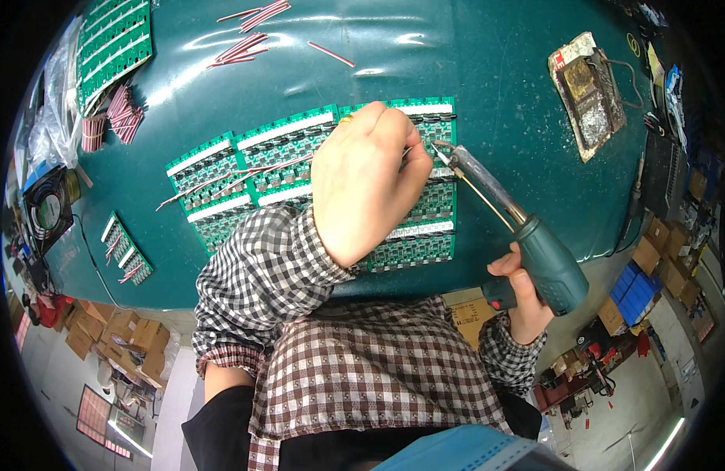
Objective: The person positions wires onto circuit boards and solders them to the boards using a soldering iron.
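Note:
My left hand (369,177) is closed in a pinch over the green circuit boards (288,141), with thin red-and-white wires (245,174) trailing out to its left across the boards. Its fingertips are close to the tip of a green soldering gun (552,265). My right hand (527,302) grips that gun by its handle near the table's front edge. The gun's metal barrel points up and left, and a thin tube runs alongside it to the tip. The exact point where wire meets board is hidden by my left fingers.
Loose red-and-white wires (241,49) lie at the back; bundled wires (125,115) sit by stacked boards (115,43) at far left. A small board piece (127,250) lies front left, near a fan (50,208). A dirty tray (586,98) with solder residue stands at right.

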`<action>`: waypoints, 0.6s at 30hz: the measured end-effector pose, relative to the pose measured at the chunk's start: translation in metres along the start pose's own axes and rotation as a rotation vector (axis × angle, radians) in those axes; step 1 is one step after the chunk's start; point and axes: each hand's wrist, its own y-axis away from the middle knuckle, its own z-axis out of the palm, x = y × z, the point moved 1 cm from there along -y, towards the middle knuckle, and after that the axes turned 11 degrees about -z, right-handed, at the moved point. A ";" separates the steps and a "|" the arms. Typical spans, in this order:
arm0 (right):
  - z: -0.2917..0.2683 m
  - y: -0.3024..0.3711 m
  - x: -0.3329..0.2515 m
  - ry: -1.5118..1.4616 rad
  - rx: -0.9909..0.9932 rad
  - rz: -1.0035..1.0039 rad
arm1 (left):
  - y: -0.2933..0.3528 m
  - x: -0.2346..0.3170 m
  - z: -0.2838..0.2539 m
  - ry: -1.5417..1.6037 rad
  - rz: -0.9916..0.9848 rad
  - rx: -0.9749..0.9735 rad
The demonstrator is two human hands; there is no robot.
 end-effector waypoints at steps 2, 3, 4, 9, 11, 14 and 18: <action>0.000 0.000 0.000 -0.010 0.008 -0.002 | 0.000 0.000 0.000 0.001 -0.001 0.001; 0.000 0.000 0.001 -0.020 0.016 -0.004 | 0.000 0.000 0.000 0.003 0.002 -0.001; 0.000 0.001 0.001 -0.021 0.018 -0.004 | 0.000 0.000 0.000 0.006 0.006 -0.003; 0.001 -0.002 0.001 -0.132 0.122 0.009 | 0.000 0.001 -0.002 -0.025 0.003 -0.018; 0.000 -0.003 0.002 -0.160 0.145 0.011 | 0.001 0.002 -0.007 -0.052 0.003 -0.042; -0.007 -0.006 0.004 -0.212 0.176 0.014 | -0.001 0.001 -0.031 0.089 -0.008 -0.118; -0.010 -0.010 0.005 -0.248 0.208 0.022 | -0.024 -0.019 -0.063 0.018 -0.013 0.078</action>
